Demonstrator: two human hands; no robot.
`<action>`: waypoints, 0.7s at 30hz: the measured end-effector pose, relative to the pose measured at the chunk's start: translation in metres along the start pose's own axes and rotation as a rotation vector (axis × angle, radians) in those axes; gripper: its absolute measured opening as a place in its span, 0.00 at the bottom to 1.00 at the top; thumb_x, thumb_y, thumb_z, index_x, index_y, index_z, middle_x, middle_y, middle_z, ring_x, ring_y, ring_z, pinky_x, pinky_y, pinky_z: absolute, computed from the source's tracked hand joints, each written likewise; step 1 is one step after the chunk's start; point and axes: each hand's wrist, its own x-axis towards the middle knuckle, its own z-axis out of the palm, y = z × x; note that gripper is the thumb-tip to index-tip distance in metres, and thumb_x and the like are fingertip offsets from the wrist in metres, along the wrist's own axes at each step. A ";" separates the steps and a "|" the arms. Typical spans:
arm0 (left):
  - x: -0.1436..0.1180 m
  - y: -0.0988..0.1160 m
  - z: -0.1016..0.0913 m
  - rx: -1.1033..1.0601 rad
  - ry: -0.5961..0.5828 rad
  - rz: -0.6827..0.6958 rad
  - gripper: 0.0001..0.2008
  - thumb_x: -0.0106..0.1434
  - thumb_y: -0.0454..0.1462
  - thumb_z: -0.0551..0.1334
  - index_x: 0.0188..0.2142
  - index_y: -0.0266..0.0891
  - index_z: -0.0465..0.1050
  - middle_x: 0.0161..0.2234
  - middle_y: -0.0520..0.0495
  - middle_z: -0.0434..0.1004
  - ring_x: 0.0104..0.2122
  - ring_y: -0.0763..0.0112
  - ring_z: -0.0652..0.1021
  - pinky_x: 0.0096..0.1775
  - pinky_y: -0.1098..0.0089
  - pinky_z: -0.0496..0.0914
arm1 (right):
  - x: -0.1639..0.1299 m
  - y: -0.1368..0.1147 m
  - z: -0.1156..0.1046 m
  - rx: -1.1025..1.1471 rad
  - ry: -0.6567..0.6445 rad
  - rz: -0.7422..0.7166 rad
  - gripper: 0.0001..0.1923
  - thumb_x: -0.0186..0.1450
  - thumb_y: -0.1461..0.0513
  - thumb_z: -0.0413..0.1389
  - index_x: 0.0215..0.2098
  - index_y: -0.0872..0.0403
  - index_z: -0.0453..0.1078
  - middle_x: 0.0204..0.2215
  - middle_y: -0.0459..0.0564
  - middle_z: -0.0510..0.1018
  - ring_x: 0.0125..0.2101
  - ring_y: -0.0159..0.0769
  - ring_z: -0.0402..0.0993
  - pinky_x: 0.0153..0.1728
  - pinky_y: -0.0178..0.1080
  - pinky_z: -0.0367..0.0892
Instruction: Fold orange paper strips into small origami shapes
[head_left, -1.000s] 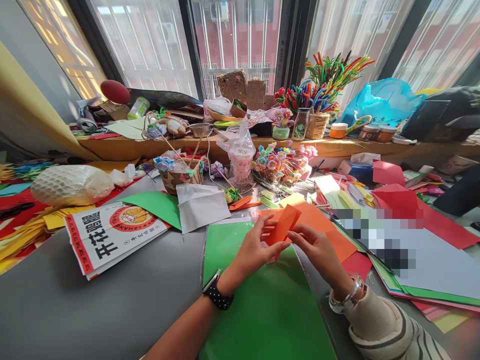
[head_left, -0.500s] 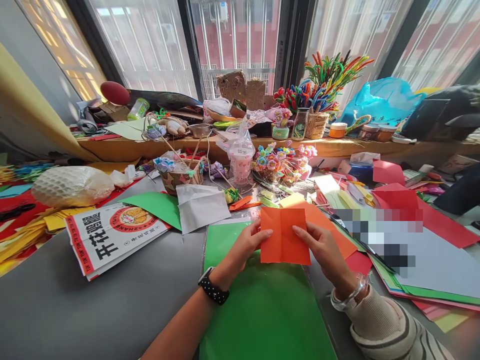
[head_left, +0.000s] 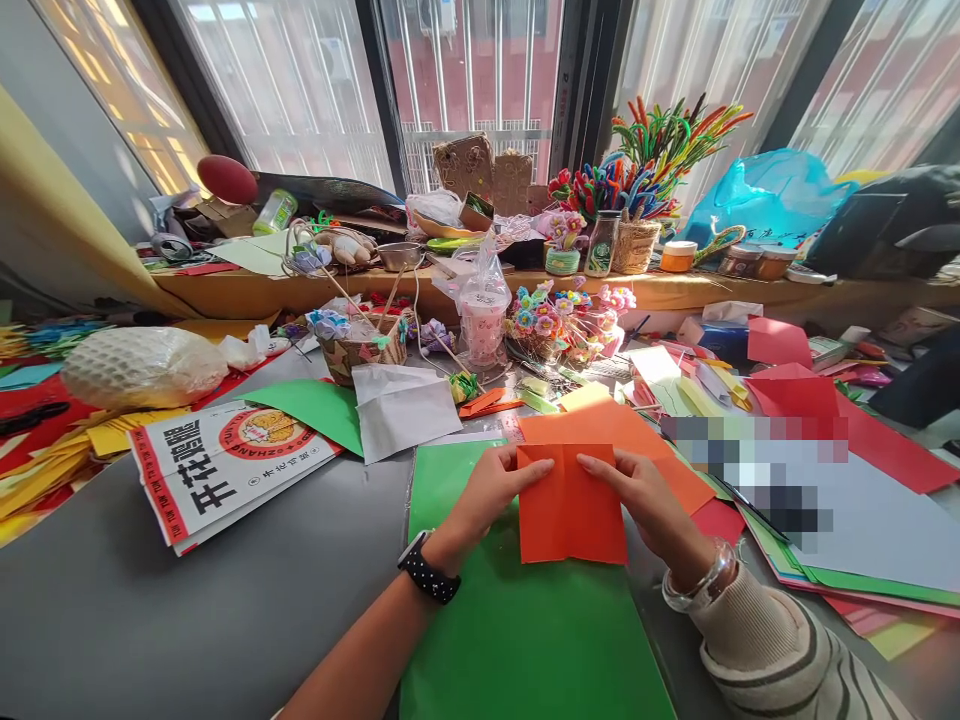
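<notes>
Two bare hands share one small orange paper [head_left: 573, 520], held between them over a green sheet [head_left: 525, 640] on the grey table [head_left: 225, 620]. The left hand [head_left: 491, 490] pinches its upper left edge, thumb lying on the face and fingers tucked behind; the right hand [head_left: 658, 500] clamps the upper right edge in the same way, so the thumbs point toward each other with a faint crease [head_left: 565, 510] running down between them. Whether the lower edge touches the green, I cannot tell. The paper looks very light and fairly thin, stiff enough to stay nearly flat yet likely to bend along that crease, and easy to dent or tear if pulled. It should not be slippery; a soft pinch near the top corners or along the side edges seems the best hold. Just behind lies a larger orange sheet [head_left: 679, 475]
</notes>
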 end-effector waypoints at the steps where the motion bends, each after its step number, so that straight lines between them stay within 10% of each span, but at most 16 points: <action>1: 0.000 -0.001 0.000 0.041 0.022 0.006 0.15 0.49 0.44 0.60 0.32 0.34 0.71 0.31 0.47 0.74 0.29 0.71 0.73 0.30 0.74 0.66 | 0.000 0.000 0.000 -0.003 -0.001 0.000 0.10 0.54 0.56 0.55 0.27 0.57 0.69 0.27 0.49 0.76 0.29 0.37 0.71 0.28 0.35 0.66; 14: -0.003 -0.007 0.011 0.856 0.302 0.378 0.15 0.55 0.41 0.54 0.16 0.35 0.61 0.14 0.55 0.58 0.17 0.79 0.59 0.20 0.76 0.53 | 0.003 0.001 0.005 -0.079 0.048 -0.020 0.16 0.54 0.54 0.54 0.34 0.56 0.72 0.31 0.53 0.76 0.31 0.41 0.72 0.28 0.37 0.67; 21: -0.009 -0.003 0.015 0.894 0.418 0.588 0.07 0.56 0.37 0.54 0.25 0.36 0.67 0.22 0.51 0.71 0.22 0.75 0.69 0.25 0.74 0.62 | 0.002 -0.005 0.005 -0.187 0.105 -0.117 0.12 0.54 0.55 0.54 0.29 0.55 0.72 0.29 0.50 0.76 0.31 0.37 0.70 0.28 0.33 0.65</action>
